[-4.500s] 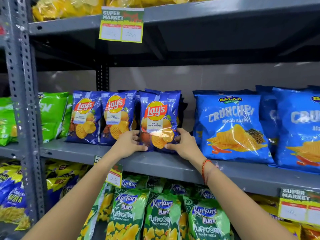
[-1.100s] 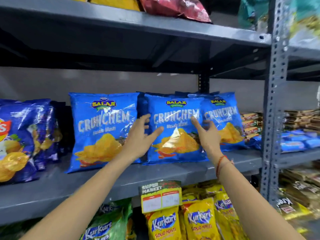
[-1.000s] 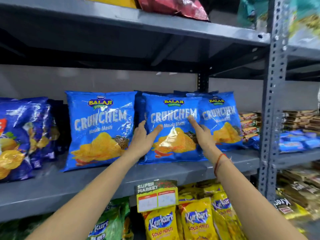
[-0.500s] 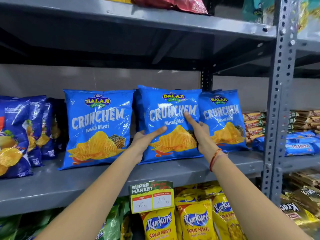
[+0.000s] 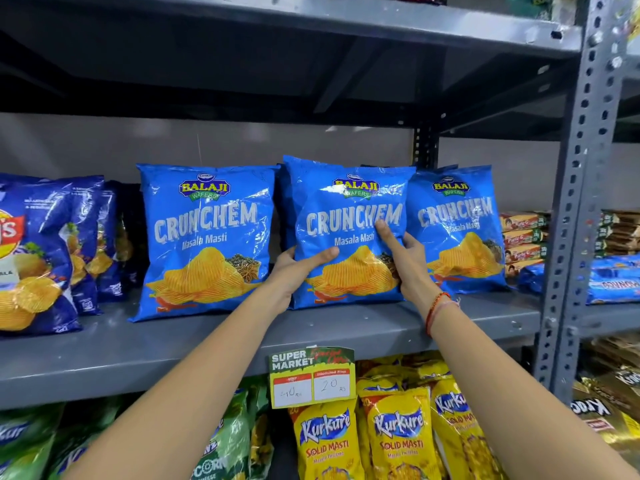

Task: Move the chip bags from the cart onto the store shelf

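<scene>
Three bright blue Balaji Crunchem chip bags stand upright on the grey middle shelf [image 5: 346, 327]. I hold the middle Crunchem bag [image 5: 349, 209] from both sides. My left hand [image 5: 298, 268] grips its lower left edge, thumb across the front. My right hand [image 5: 403, 258] grips its right edge, index finger lying on the front. A second Crunchem bag [image 5: 204, 233] stands to the left, a third Crunchem bag [image 5: 457, 230] to the right, partly behind the held one. No cart is in view.
Dark blue Lay's bags [image 5: 45, 251] stand at the shelf's left end. A grey perforated upright [image 5: 575, 202] bounds the right side, with biscuit packs [image 5: 523, 237] beyond. A price tag [image 5: 311, 377] hangs on the shelf edge above yellow Kurkure bags [image 5: 398, 441].
My hands left the Lay's bags and moved right to the Crunchem bags. In the last second they closed on the middle bag's sides and it now stands more upright and forward.
</scene>
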A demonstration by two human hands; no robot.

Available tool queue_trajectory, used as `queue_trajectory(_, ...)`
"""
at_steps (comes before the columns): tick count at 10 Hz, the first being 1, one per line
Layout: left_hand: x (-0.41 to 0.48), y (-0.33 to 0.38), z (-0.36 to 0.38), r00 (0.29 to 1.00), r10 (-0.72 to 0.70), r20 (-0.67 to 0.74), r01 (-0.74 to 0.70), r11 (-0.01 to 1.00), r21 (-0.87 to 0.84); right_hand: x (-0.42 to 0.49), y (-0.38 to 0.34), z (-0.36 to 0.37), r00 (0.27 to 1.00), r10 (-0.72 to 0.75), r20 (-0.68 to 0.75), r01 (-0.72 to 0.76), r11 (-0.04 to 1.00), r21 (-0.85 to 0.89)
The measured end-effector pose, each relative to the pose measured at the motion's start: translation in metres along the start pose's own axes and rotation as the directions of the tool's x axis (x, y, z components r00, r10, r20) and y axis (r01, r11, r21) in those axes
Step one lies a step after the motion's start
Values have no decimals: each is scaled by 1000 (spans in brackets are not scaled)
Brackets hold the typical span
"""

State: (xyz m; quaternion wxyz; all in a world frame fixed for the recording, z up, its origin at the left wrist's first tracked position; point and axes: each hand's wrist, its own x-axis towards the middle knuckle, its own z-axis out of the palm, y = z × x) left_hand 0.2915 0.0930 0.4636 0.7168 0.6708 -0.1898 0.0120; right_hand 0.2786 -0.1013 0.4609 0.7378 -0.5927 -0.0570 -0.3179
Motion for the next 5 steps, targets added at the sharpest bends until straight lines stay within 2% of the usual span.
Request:
queue_trajectory(1, -6, 0, 3, 1000, 12, -28, -12, 1000, -12, -4, 1, -1, 1000, 28, -9, -28, 1000, -13)
queue_trajectory(2, -15, -4, 6, 994, 39, -101, -32, 997, 72, -10, -1, -2, 998, 13, -55, -16, 998, -56)
queue_trajectory(3, -25, -9, 8, 983, 63, -170, -29, 980, 197, -21, -3, -7, 991, -56, -121, 23, 965, -262)
queue_trajectory(4, -38, -12, 5, 978, 130, -161, -85, 962, 259, -42, -10, -10, 978, -164, -129, 97, 907, -410)
queue_trajectory(5, -58, -7, 1, 981, 144, -132, -113, 970, 216, -63, -27, -16, 939, -293, -178, 178, 861, -477)
